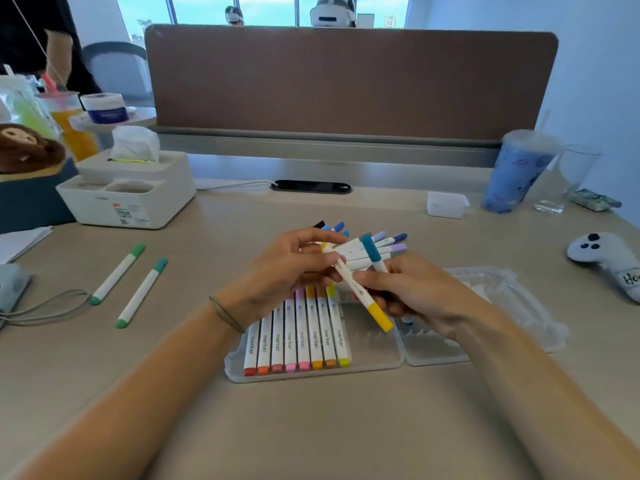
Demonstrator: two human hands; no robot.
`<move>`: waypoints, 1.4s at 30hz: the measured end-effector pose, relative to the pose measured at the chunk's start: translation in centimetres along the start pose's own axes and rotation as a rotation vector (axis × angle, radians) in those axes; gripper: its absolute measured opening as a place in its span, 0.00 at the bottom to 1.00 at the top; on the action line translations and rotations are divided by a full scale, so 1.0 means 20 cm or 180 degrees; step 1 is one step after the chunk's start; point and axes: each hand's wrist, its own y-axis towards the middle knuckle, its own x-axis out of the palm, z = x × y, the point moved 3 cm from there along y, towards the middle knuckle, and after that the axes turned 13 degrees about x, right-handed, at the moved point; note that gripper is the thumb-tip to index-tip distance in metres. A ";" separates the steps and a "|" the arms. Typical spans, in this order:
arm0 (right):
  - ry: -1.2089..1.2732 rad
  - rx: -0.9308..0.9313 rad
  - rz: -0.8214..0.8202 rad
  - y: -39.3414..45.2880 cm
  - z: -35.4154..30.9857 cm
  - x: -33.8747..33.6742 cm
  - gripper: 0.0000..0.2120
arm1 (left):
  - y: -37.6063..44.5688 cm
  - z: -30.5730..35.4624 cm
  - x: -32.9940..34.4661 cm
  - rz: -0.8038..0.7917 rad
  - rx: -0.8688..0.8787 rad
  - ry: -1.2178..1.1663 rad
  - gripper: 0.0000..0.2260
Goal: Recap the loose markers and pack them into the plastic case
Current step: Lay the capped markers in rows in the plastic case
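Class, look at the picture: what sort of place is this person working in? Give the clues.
Probably an office desk: a brown partition at the back, a cable slot in the desktop, and a tissue box.

I see a bright room, with daylight coming in from the windows (266, 8) at the back. Shadows on the desk (311, 427) are soft. The edges bend outward, and far things look blurry.
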 end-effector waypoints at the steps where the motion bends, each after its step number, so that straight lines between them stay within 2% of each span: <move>1: 0.0022 -0.0010 0.0005 0.00 0.00 0.01 0.16 | 0.00 0.00 0.00 0.0038 0.0029 0.0065 0.12; 9: -0.0450 0.0014 0.0446 0.01 -0.01 0.04 0.10 | -0.01 -0.01 0.02 0.0057 0.0143 0.0608 0.09; 13: -0.0697 0.0116 0.0308 -0.01 -0.02 0.07 0.09 | -0.02 -0.01 0.03 0.0034 0.0070 0.0663 0.08; 16: -0.0629 0.0240 0.0080 -0.03 -0.01 0.06 0.04 | -0.02 -0.01 0.00 0.0205 0.0046 0.0539 0.06; 18: -0.0557 0.0216 0.0402 -0.03 -0.01 0.00 0.03 | -0.02 0.00 -0.04 0.0319 -0.0042 0.0547 0.05; 20: -0.0356 0.0170 0.0760 -0.02 0.00 -0.06 0.04 | -0.03 0.01 -0.07 0.0184 -0.0118 0.0852 0.05; 22: -0.0151 0.0273 0.0848 -0.01 0.01 -0.09 0.04 | -0.04 0.02 -0.07 -0.0065 -0.0155 0.1193 0.05; 25: 0.0575 0.0335 0.0521 0.00 0.04 -0.12 0.13 | -0.03 0.03 -0.09 -0.0101 -0.0058 0.1531 0.04; 28: 0.1553 -0.0015 0.0207 0.01 0.04 -0.12 0.19 | -0.03 0.03 -0.11 0.0192 0.0101 0.1388 0.05; 32: 0.2165 -0.0317 0.0360 0.04 0.03 -0.06 0.12 | -0.04 0.03 -0.06 0.0072 0.0184 0.1395 0.07; 35: 0.1734 -0.0428 0.0773 0.03 0.02 -0.03 0.04 | -0.05 0.03 0.00 -0.0059 0.0339 0.1344 0.06; 37: 0.1092 -0.0490 0.1009 0.02 0.01 0.01 0.09 | -0.05 0.02 0.03 -0.0101 0.0424 0.1312 0.07; 42: 0.0187 -0.0545 0.1098 -0.02 -0.04 0.06 0.12 | -0.06 0.03 0.05 -0.0375 0.0478 0.1687 0.08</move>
